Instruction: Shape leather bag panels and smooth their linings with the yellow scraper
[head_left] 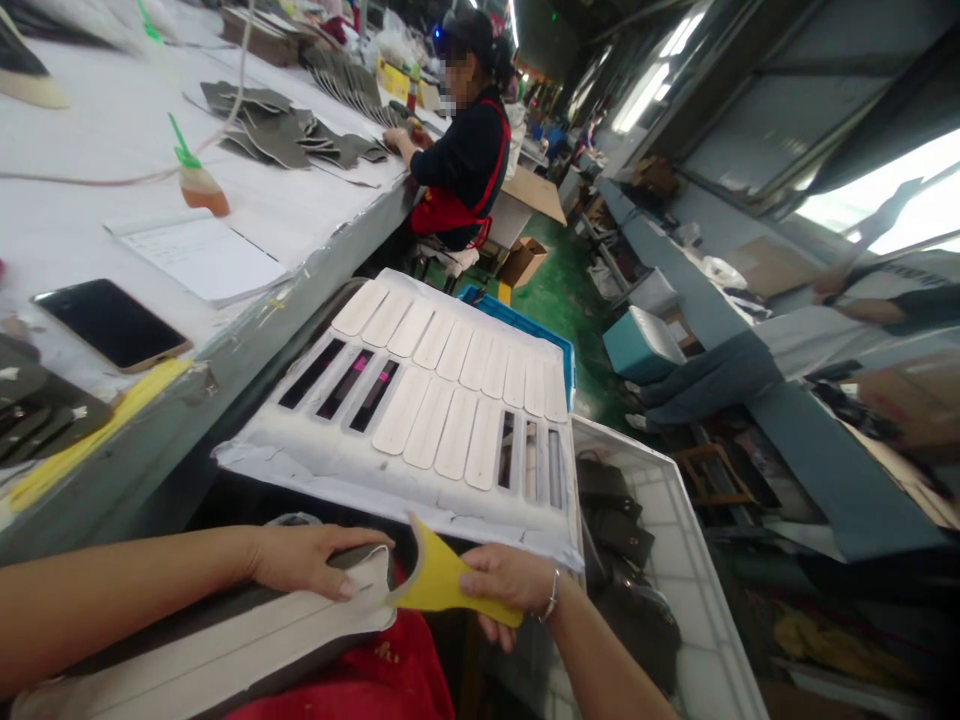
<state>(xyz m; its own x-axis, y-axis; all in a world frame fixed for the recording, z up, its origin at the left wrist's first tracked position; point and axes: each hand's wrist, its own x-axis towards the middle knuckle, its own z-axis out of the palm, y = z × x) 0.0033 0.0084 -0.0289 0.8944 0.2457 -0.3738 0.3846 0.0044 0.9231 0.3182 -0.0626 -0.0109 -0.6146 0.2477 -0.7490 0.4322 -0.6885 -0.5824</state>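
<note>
My right hand [506, 588] is closed round a yellow piece of sheet material [442, 570] with a deep curved notch at its far end. The notched end of this piece touches or overlaps the end of a long stack of cut pieces [247, 640], cream on top and dark at the sides, lying across my lap. At that end of the stack, my left hand [311, 562] grips it, thumb on the cream face and fingers over the far edge. Ahead, a white-covered rack [300, 450] carries rows of cream rounded strips [439, 400], with dark slots between some.
A worktable [247, 350] at the left holds a phone [112, 322], a notepad [202, 255], a glue bottle [202, 190] and dark cut pieces [285, 125]. A white crate [697, 590] with dark pieces stands right. A co-worker [465, 140] sits beyond the rack.
</note>
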